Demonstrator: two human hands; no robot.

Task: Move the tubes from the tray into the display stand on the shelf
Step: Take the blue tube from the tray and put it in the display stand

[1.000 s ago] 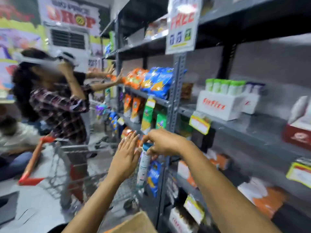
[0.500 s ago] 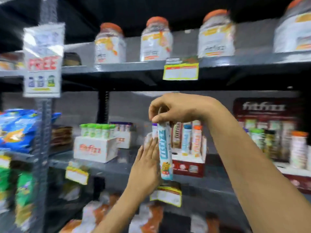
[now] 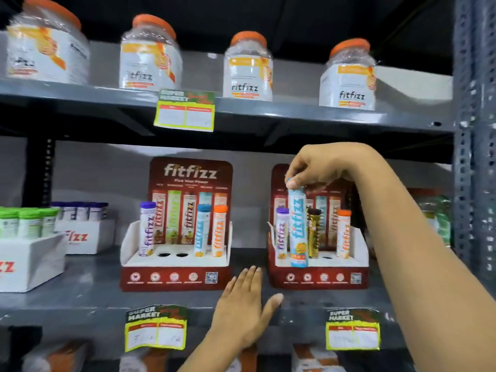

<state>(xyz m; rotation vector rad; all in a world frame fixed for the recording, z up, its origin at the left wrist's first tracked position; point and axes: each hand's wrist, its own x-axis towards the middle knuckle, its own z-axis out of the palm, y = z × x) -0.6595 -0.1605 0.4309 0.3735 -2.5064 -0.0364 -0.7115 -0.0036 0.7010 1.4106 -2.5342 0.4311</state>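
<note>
My right hand (image 3: pixel 322 165) pinches the blue cap of a light-blue tube (image 3: pixel 297 229) and holds it upright in front of the right display stand (image 3: pixel 319 277). That stand holds a purple tube (image 3: pixel 281 232), a dark gold tube (image 3: pixel 314 232) and an orange tube (image 3: pixel 343 232). My left hand (image 3: pixel 245 310) rests flat and open on the shelf edge (image 3: pixel 80 310) between the two stands. The left display stand (image 3: pixel 174 277) holds a purple, a blue and an orange tube, with two empty holes in the middle. No tray is in view.
White boxes (image 3: pixel 29 259) of green-capped and purple-capped tubes stand at the left of the shelf. Several orange-lidded jars (image 3: pixel 248 68) line the shelf above. Yellow price tags (image 3: pixel 155 328) hang from the shelf edges. A grey perforated upright (image 3: pixel 475 157) bounds the right side.
The view has swung right from the aisle to the two display stands. My right hand has carried the light-blue tube to the right stand; my left hand has dropped from the tube onto the shelf edge.
</note>
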